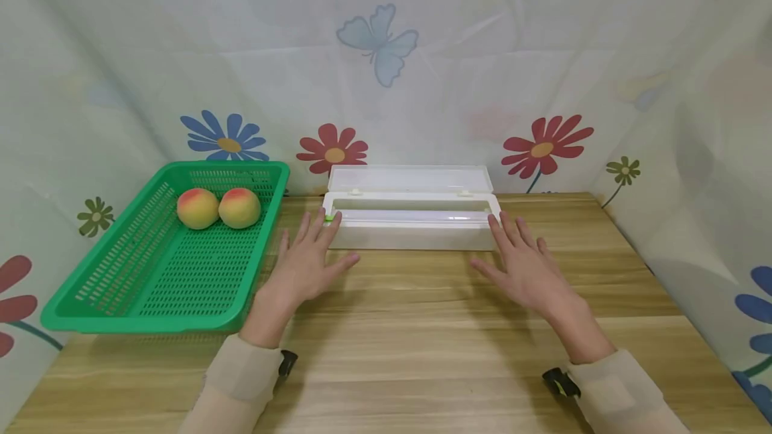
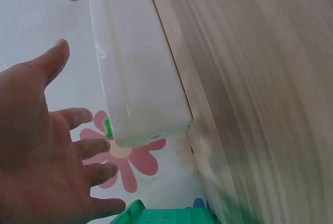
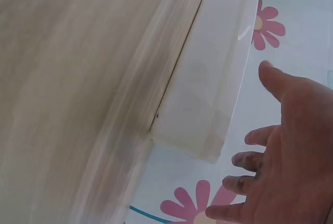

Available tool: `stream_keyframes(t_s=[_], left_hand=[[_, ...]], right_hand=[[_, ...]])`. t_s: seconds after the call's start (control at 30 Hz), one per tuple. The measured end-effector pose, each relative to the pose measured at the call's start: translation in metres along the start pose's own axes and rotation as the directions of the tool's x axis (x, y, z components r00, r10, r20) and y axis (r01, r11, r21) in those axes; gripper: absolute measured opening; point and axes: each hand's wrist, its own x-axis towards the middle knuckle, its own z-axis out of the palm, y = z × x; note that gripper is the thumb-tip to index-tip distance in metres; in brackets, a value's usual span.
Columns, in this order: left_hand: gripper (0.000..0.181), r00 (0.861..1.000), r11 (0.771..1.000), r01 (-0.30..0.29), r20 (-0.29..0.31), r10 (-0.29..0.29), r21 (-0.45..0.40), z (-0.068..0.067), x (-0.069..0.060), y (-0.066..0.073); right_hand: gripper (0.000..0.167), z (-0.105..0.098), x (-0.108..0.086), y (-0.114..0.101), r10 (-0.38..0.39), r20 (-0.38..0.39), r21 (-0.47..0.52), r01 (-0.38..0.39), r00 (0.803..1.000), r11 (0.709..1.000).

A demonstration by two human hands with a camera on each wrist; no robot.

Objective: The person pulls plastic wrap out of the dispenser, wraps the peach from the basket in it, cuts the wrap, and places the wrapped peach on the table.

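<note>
A long white plastic-wrap dispenser stands on the table's far side, its lid tipped back against the wall. Inside lies a shiny roll of clear film. A small green piece shows at the dispenser's left end. My left hand is at that end with fingers spread, holding nothing. Spread the same way, my right hand is at the other end, also holding nothing. In both wrist views the fingers appear apart from the dispenser's body.
On the left sits a green slotted basket. Two peaches, one beside the other, lie at its back. A flower-printed cloth hangs behind the wood-grain table. Dark wrist straps are on both sleeves.
</note>
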Motion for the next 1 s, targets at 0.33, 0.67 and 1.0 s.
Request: stream_keyframes(t_s=[0.33,0.67,1.0], left_hand=[[0.086,1.0,0.999,-0.01,-0.003,0.01,-0.053,0.003,0.01,0.008],[0.079,0.999,0.997,-0.051,-0.008,0.051,-0.052,0.007,0.019,0.011],[0.07,0.992,0.992,-0.123,-0.019,0.123,-0.019,0.007,0.03,0.015]], right_hand=[[0.081,0.002,0.009,-0.001,-0.073,-0.076,0.011,0.074,0.994,0.997],[0.074,0.009,0.022,-0.004,-0.115,-0.127,0.063,0.123,0.985,0.99],[0.064,0.011,0.035,-0.008,-0.19,-0.191,0.056,0.204,0.963,0.977]])
